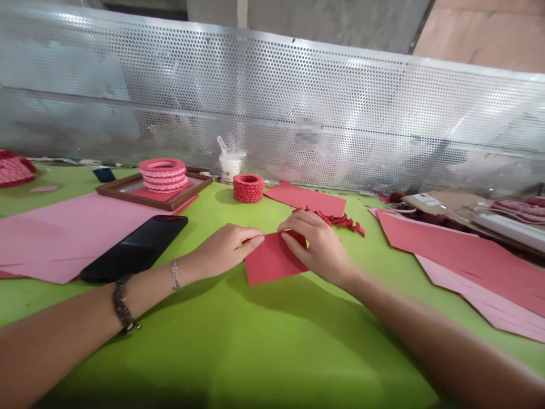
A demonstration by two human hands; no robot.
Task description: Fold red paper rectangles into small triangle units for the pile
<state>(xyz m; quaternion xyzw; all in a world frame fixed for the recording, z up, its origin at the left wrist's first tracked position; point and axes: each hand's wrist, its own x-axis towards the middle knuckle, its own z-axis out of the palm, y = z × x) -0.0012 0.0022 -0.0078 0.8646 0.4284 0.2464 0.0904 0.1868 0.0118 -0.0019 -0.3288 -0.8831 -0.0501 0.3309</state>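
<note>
A small sheet of red paper (pixel 272 264) is held up between my two hands, just above the green table. My left hand (pixel 223 245) pinches its upper left corner between thumb and fingers. At the upper right, my right hand (pixel 313 241) grips the same sheet, its thumb in front and its fingers curled over the top edge. Right behind my right hand lies a heap of narrow red paper strips (pixel 347 221), partly hidden by the fingers. A red braided ring stack (pixel 248 188) stands farther back.
A black phone (pixel 138 247) lies on pink sheets (pixel 80 221) at left. Behind it, pink rings (pixel 163 176) sit on a brown frame (pixel 123 190). A white cup (pixel 230 167) stands near the perforated metal panel (pixel 272 96). Red sheets (pixel 460 255) spread at right.
</note>
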